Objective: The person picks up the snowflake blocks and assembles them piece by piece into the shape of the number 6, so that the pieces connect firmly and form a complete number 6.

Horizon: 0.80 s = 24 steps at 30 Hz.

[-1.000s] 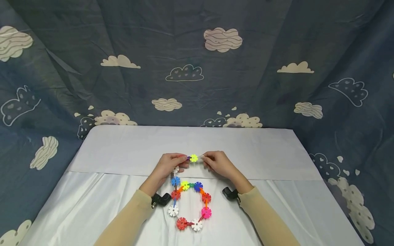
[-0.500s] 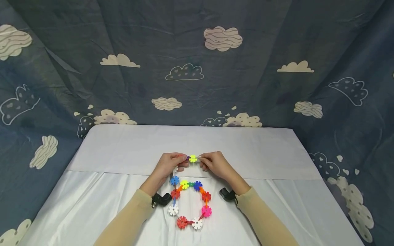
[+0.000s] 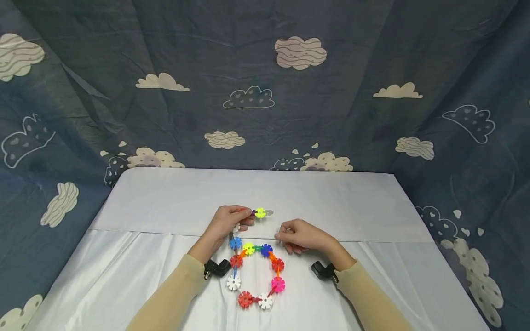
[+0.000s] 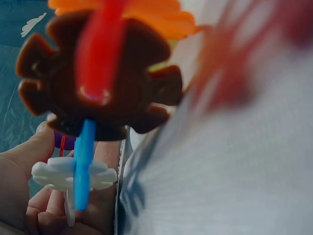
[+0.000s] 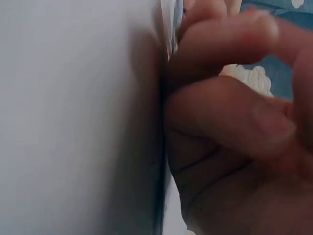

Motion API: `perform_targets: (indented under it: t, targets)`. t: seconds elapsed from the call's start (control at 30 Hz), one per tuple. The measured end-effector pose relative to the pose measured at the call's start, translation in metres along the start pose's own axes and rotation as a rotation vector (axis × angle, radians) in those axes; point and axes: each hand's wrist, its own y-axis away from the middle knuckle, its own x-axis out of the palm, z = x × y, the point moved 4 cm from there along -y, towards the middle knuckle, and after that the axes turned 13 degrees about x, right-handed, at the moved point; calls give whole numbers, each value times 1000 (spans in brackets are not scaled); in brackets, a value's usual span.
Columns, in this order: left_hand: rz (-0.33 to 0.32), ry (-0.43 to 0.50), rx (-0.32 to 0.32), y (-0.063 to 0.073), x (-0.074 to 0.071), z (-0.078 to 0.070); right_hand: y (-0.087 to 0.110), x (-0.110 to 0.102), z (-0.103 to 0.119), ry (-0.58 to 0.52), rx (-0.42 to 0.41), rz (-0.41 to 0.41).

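Observation:
Slotted plastic snowflake discs form a linked chain, with a closed ring of red, white, pink, orange, blue and yellow pieces lying on the white cloth. From the ring's red disc [image 3: 236,261] a strand runs up through a blue disc [image 3: 235,243] to my left hand [image 3: 227,223], which pinches it near a purple piece. Beyond those fingertips a yellow disc [image 3: 260,213] sticks out, with a pale grey disc [image 3: 269,213] on its end. My right hand [image 3: 304,236] is apart from the chain, fingers loosely curled and holding nothing visible. Close in the left wrist view are a brown disc [image 4: 54,63] and white disc [image 4: 51,172].
White cloth [image 3: 157,197] covers the table, with a crease running across it. A dark curtain [image 3: 248,55] with cloud prints hangs behind and at both sides. Each wrist wears a black camera, such as the right one [image 3: 323,270].
My right hand has let go of the pale grey disc and drawn back toward the lower right. The grey disc stays attached to the yellow one. My left hand has barely moved.

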Motion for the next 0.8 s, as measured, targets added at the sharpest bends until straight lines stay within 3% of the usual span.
perform_targets:
  t: [0.1,0.4,0.8]
  targets:
    - [-8,6,9,-1,0,0,9,7,-4,16,-14,118]
    - [-14,7,7,0,0,-1,15,18,-3,-30,-38,214]
    - [-16,34,-16,1,1,0,12,27,1,-22,-57,237]
